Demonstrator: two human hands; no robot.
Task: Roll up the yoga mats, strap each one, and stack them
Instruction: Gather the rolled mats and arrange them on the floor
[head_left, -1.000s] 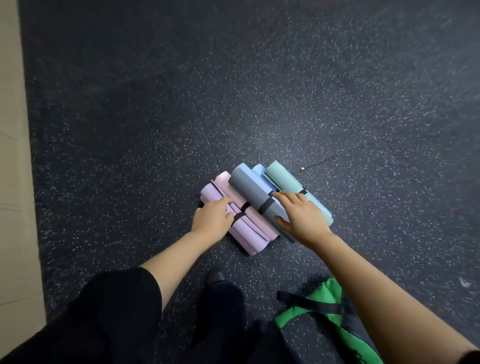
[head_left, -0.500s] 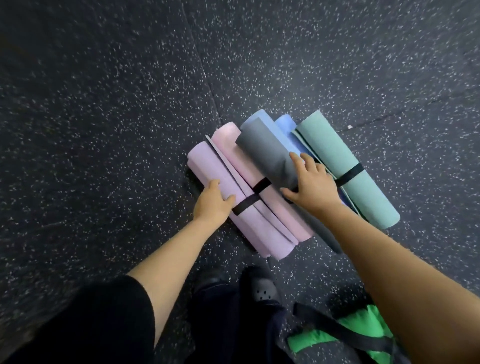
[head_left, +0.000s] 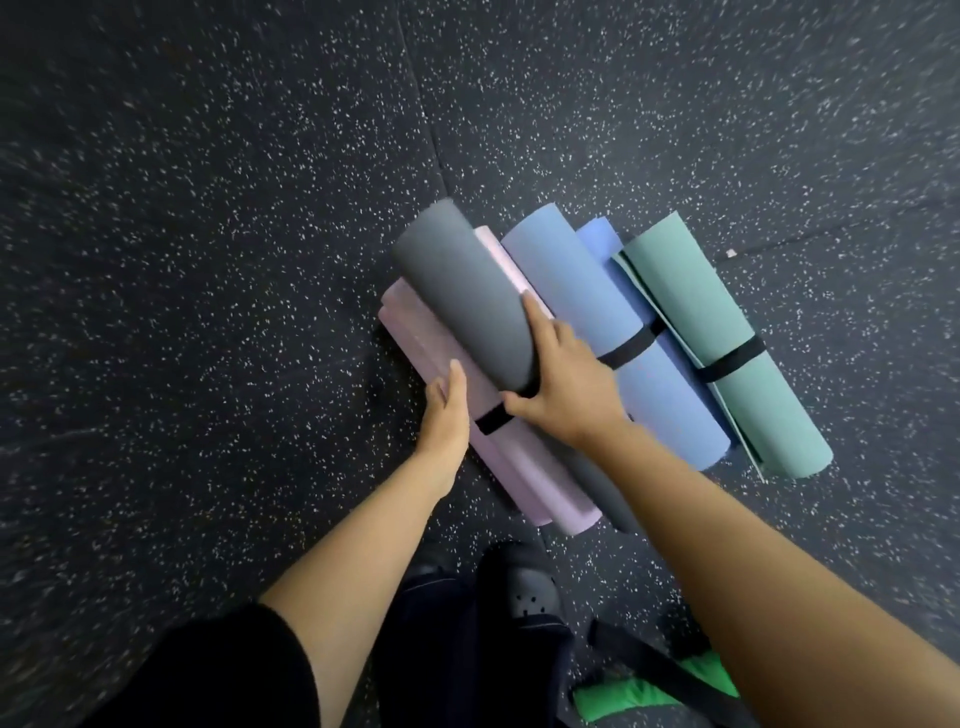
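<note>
Several rolled yoga mats lie side by side on the dark speckled floor. My right hand (head_left: 563, 387) grips the grey mat (head_left: 465, 296) at its middle and holds it tilted, far end up, over the pink mats (head_left: 524, 467). My left hand (head_left: 447, 410) rests flat against the left side of the outer pink mat, next to its black strap (head_left: 491, 418). To the right lie a blue mat (head_left: 597, 312) and a teal mat (head_left: 727, 338), each with a black strap. A second blue mat (head_left: 602, 239) peeks out between them.
A green bag with black straps (head_left: 654, 691) lies on the floor at the bottom right. My dark shoe (head_left: 524, 582) stands just below the near ends of the pink mats. Speckled rubber floor (head_left: 208, 260) surrounds the stack.
The camera has come closer to the mats. My right hand has closed around the grey mat and raised it leftward, off the blue mat and over the pink ones. My left hand stays against the pink mat.
</note>
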